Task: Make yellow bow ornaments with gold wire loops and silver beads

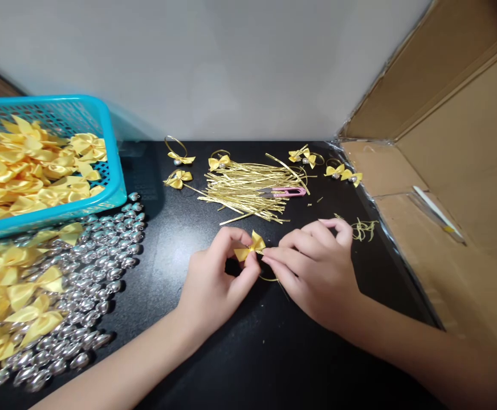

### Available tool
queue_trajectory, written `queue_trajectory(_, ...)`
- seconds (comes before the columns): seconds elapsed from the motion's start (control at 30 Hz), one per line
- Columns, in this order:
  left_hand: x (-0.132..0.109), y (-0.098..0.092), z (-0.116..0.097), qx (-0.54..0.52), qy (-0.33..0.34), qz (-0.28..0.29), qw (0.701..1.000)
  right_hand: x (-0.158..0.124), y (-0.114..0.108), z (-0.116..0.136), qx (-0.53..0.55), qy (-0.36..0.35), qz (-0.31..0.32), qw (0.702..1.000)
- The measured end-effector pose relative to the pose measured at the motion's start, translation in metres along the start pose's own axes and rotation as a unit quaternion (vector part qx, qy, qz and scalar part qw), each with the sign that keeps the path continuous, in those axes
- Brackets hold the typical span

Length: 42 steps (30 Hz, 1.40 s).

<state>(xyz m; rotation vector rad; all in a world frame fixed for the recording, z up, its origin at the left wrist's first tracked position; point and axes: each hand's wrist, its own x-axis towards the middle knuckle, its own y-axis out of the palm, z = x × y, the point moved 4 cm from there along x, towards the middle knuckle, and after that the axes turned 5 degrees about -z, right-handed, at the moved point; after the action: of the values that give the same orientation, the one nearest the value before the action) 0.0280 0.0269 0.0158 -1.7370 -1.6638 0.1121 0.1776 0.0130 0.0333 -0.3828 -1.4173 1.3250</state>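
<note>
My left hand (218,279) pinches a small yellow ribbon bow (251,246) just above the black table (257,353). My right hand (312,267) meets it from the right, fingertips closed on a thin gold wire tie (269,279) that curls below the bow. Both hands hover near the table's middle. A loose pile of gold wire ties (248,191) lies just beyond them, with pink snips (285,192) on top.
A blue basket (114,171) of yellow bows stands at left. Silver heart beads (98,267) and loose bows (21,296) spread below it. Several finished bows (180,179) with wire loops lie at the back. An open cardboard box (457,228) borders the right side.
</note>
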Motion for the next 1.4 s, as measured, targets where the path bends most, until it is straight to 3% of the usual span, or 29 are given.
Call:
queue_trajectory(0.2, 0.001, -0.001, 0.004, 0.007, -0.021, 0.004, 1.0, -0.008, -0.004, 0.004, -0.006, -0.089, -0.087, 0.992)
queue_trajectory(0.27, 0.002, -0.001, 0.006, 0.009, -0.041, 0.009, 0.999, -0.008, -0.003, 0.005, 0.011, -0.097, -0.088, 0.991)
queue_trajectory(0.33, 0.003, -0.001, 0.008, 0.007, -0.065, 0.014, 0.998, -0.005, -0.001, 0.005, 0.054, -0.054, -0.041, 0.996)
queue_trajectory(0.4, 0.004, -0.001, 0.01, 0.004, -0.082, 0.018, 0.997, 0.0, 0.001, 0.003, 0.127, 0.032, 0.032, 0.991)
queue_trajectory(0.5, 0.005, 0.0, 0.013, 0.002, -0.093, 0.02, 0.995, 0.005, 0.0, 0.001, 0.247, 0.136, 0.115, 0.952)
queue_trajectory(0.77, 0.006, -0.002, 0.014, -0.003, -0.085, 0.009, 0.996, 0.004, -0.007, -0.002, 0.359, 0.234, 0.305, 0.851)
queue_trajectory(0.97, 0.004, 0.0, 0.017, -0.058, -0.107, 0.021, 0.992, 0.004, -0.017, -0.002, 0.364, 0.231, 0.344, 0.834)
queue_trajectory(1.23, 0.004, 0.005, 0.02, -0.224, -0.163, 0.068, 0.958, 0.004, -0.029, -0.005, 0.342, 0.21, 0.381, 0.833)
queue_trajectory(1.4, 0.004, 0.007, 0.024, -0.226, -0.2, 0.091, 0.949, 0.007, -0.032, -0.004, 0.331, 0.208, 0.404, 0.827)
